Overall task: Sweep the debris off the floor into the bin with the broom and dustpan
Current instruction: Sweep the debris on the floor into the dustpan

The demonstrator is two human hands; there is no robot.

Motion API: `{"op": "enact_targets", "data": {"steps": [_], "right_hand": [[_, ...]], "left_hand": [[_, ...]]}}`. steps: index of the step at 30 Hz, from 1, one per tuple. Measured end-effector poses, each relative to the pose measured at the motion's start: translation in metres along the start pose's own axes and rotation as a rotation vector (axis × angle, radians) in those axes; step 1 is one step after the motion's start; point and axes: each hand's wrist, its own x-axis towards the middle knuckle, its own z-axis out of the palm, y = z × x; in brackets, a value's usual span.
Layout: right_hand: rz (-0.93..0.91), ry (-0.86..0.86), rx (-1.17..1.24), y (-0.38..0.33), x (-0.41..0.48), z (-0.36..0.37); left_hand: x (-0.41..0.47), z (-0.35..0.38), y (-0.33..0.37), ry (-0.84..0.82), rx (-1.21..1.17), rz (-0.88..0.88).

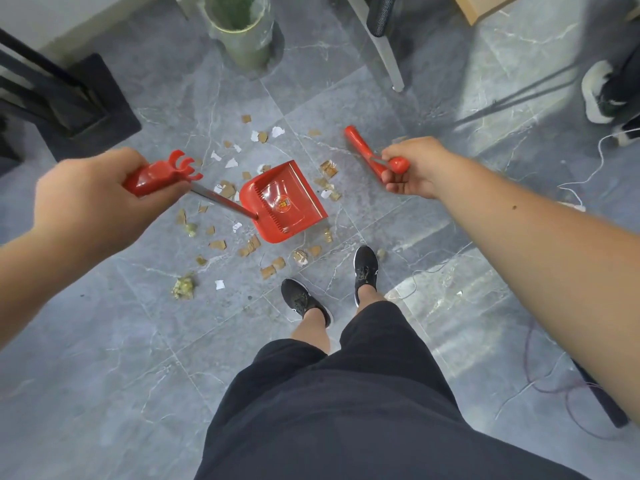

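A grey marble-patterned tile floor [145, 341], seen from above, is littered with cardboard and paper debris [221, 244]. At left, the left hand [93, 206] is wrapped firmly around the red dustpan handle [156, 174]; its metal shaft runs down to the dustpan [282, 202], which sits among the scraps and looks empty. Behind it stands a lined bin [242, 29]. At right, the right hand [415, 168] is closed on the red broom handle [363, 150] (its bristles cannot be made out). Best approach, probably: press the pan's lip flat and sweep inward in short strokes.
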Motion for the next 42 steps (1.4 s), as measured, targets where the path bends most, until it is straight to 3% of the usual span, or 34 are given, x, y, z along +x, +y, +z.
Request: {"op": "enact_targets", "data": {"steps": [8, 15, 22, 34, 42], "right_hand": [[0.054, 0.039, 0.214, 0.044, -0.015, 0.000], [0.339, 0.069, 0.154, 0.095, -0.005, 0.017], [0.255, 0.045, 0.253, 0.078, 0.007, 0.077], [0.209, 0.028, 0.061, 0.083, 0.013, 0.151], [0.252, -0.099, 0.121, 0.085, -0.019, 0.178]], "left_hand": [[-0.009, 0.011, -0.021, 0.025, -0.042, 0.069], [-0.006, 0.031, -0.036, 0.026, 0.016, 0.127], [-0.010, 0.039, -0.051, 0.027, 0.025, 0.108], [-0.021, 0.052, -0.066, 0.068, 0.047, 0.155], [-0.022, 0.051, -0.077, 0.103, 0.034, 0.123]]}}
